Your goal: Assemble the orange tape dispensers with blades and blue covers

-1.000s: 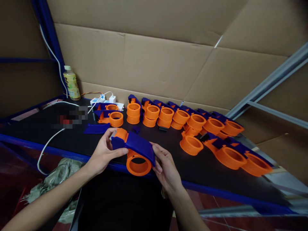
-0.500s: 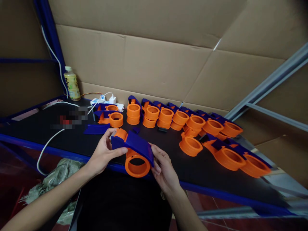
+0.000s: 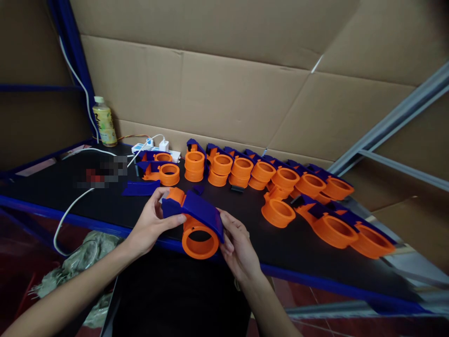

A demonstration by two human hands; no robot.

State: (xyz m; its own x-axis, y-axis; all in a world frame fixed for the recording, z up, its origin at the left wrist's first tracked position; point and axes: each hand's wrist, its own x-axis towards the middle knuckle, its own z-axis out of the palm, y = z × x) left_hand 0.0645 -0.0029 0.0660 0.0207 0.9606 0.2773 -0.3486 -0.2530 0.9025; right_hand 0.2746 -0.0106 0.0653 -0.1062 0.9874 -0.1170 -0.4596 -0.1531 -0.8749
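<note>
Between my hands is an orange and blue tape dispenser (image 3: 199,236), held above the table's near edge with its orange ring facing me. My left hand (image 3: 150,224) is closed around its head end, thumb lying along the blue side. At the other end, the fingers of my right hand (image 3: 240,238) press on the lower edge of the blue cover (image 3: 203,210). A loose blue cover piece (image 3: 141,188) lies flat to the left, and a small blue part (image 3: 198,189) sits just behind the held dispenser.
Stacked tape dispensers (image 3: 242,168) line the back of the black table (image 3: 231,224), with more at the right. A single orange dispenser body (image 3: 278,213) stands before them. A power strip (image 3: 174,155) with white cables and a drink bottle (image 3: 104,122) stand at the back left, near a cardboard wall (image 3: 210,89).
Almost nothing differs. Both hands keep the same hold on the tape dispenser, and the things on the table stay in place.
</note>
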